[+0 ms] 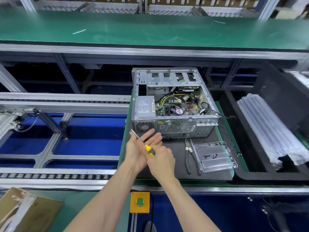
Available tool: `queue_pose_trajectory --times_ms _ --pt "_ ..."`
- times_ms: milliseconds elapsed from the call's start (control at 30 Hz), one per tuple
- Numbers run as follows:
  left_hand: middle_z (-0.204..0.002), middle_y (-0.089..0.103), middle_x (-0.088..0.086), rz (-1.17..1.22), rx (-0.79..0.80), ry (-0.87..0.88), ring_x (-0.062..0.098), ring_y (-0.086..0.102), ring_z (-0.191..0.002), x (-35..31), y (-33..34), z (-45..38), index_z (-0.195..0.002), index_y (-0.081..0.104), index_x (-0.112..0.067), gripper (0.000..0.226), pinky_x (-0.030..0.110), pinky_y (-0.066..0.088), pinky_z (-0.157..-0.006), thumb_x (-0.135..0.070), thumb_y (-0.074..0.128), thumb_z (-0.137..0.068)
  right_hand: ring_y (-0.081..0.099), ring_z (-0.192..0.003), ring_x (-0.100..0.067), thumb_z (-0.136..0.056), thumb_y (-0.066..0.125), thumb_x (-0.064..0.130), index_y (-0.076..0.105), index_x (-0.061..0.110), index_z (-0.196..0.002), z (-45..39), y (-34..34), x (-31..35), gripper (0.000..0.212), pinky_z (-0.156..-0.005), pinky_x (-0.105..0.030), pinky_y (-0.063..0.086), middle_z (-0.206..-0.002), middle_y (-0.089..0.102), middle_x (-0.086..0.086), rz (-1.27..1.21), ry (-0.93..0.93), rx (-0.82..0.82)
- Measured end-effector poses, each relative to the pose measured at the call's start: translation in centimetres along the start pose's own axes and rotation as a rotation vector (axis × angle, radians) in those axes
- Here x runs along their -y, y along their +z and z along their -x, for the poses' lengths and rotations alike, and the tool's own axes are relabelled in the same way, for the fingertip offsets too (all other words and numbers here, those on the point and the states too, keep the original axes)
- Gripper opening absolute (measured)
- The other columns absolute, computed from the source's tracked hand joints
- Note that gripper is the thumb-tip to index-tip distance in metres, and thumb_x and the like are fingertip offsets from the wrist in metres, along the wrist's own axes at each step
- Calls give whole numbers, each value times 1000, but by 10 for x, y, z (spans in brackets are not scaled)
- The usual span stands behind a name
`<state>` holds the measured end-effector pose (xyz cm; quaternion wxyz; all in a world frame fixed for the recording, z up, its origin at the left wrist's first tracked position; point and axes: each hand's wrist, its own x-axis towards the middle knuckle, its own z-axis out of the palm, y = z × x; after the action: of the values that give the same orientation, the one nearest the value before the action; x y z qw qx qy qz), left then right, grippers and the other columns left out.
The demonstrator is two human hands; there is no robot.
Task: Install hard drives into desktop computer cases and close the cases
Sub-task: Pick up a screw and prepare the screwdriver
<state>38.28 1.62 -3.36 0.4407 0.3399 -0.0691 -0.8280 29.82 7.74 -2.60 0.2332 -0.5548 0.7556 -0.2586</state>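
Single view, head-mounted, wide-angle. It looks forward and steeply down over the person's forearms. The left hand [139, 151] and right hand [161, 160] sit near the lens at lower centre. Just beyond them lies the open computer case [173, 104] on the tabletop [177, 158]. Frame edges curve. No second view overlaps.

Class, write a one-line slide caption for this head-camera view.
Right hand grips a yellow-handled screwdriver across the open left hand, before an open computer case.
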Motion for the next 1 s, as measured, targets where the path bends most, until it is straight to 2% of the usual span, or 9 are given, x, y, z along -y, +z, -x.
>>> queue_pose_trajectory --times_ms 167,300,400,500,667,800,867,933,1000 --pt "-111 72 25 -140 16 -38 31 74 -93 12 2 -4 -128 58 0 77 42 59 -79 -64 25 -102 63 -90 -23 -87 67 39 66 28 -80 -6 1 -6 14 -66 -33 45 -93 69 -1 -175 117 12" --pt "-116 70 25 -184 57 -56 33 72 -101 20 -1 -5 -123 61 2 61 43 55 -86 -50 31 -107 56 -67 -16 -82 72 24 57 23 -56 -11 -1 -18 30 -60 -32 41 -66 60 4 -449 233 50" --pt "-108 73 20 -381 38 18 26 73 -94 24 -7 -3 -109 68 0 38 37 59 -81 -30 45 -106 56 -66 -14 -80 70 11 70 14 -65 -15 -9 -29 15 -66 -35 46 -65 65 -5 -742 329 -2" --pt "-104 75 21 -619 -10 173 25 74 -92 29 -17 -2 -99 75 1 16 31 61 -80 -9 64 -95 56 -72 -16 -85 65 4 75 4 -80 -19 -12 -37 11 -72 -36 47 -72 66 -9 -815 340 11" --pt "-96 77 15 -800 0 302 25 75 -91 25 -27 -5 -93 81 -8 13 26 60 -75 -1 73 -87 41 -54 -10 -85 61 2 64 14 -59 -19 -10 -41 28 -53 -27 34 -52 47 6 -819 360 21" --pt "-85 77 12 -986 -96 362 28 76 -81 23 -33 -14 -90 78 -9 11 34 62 -76 -5 69 -93 29 -48 -10 -82 61 5 69 2 -69 -20 -8 -43 15 -43 -23 22 -51 38 4 -908 383 85" --pt "-83 77 13 -907 -182 375 25 76 -78 24 -30 -17 -92 73 -5 14 31 61 -71 -7 60 -99 32 -50 -10 -81 65 19 67 3 -72 -19 -6 -44 19 -46 -25 25 -51 39 7 -831 324 103" --pt "-87 76 17 -608 -253 336 22 76 -79 20 -21 -21 -96 66 1 19 28 61 -67 -8 51 -104 39 -49 -9 -85 64 28 63 12 -70 -18 -3 -45 22 -50 -27 30 -50 45 12 -717 270 119" --pt "-94 77 18 -296 -263 280 20 77 -82 13 -11 -24 -99 61 -1 18 30 63 -72 -12 48 -106 45 -51 -6 -91 62 27 63 19 -74 -15 1 -46 18 -55 -28 36 -55 52 13 -659 230 147"
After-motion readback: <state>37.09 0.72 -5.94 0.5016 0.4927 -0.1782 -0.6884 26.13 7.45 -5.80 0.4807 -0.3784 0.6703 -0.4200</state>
